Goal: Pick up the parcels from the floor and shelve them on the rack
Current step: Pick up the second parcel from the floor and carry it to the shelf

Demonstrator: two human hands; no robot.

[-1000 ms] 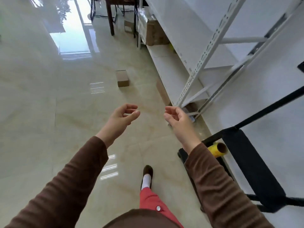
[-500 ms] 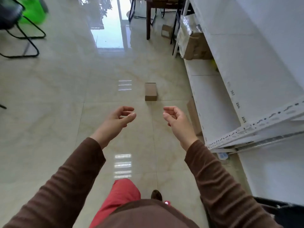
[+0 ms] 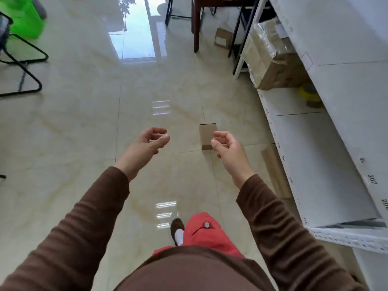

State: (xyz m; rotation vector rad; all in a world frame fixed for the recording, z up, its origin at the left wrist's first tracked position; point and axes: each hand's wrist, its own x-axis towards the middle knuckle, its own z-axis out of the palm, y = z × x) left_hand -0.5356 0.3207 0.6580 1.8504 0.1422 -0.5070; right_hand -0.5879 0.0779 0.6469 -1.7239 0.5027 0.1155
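Note:
A small brown cardboard parcel (image 3: 206,134) lies on the glossy tiled floor just ahead, partly hidden behind my right hand (image 3: 227,147). Both hands are raised in front of me with fingers loosely curled and nothing in them; my left hand (image 3: 150,142) is well left of the parcel. The white metal rack (image 3: 327,143) runs along the right side, its shelves carrying number labels. A flat brown parcel (image 3: 275,171) leans against the rack's base. Farther off, another small parcel (image 3: 223,38) sits on the floor by a table leg.
A large plastic-wrapped carton (image 3: 270,57) and a yellow tape roll (image 3: 308,94) rest on the rack's low shelf. A dark wooden table leg (image 3: 196,24) stands ahead. A black-framed chair (image 3: 21,59) and a green bag (image 3: 23,19) are at the left.
I have walked forward: the small parcel has come closer and now sits right behind my right hand. The hands stay raised and unloaded.

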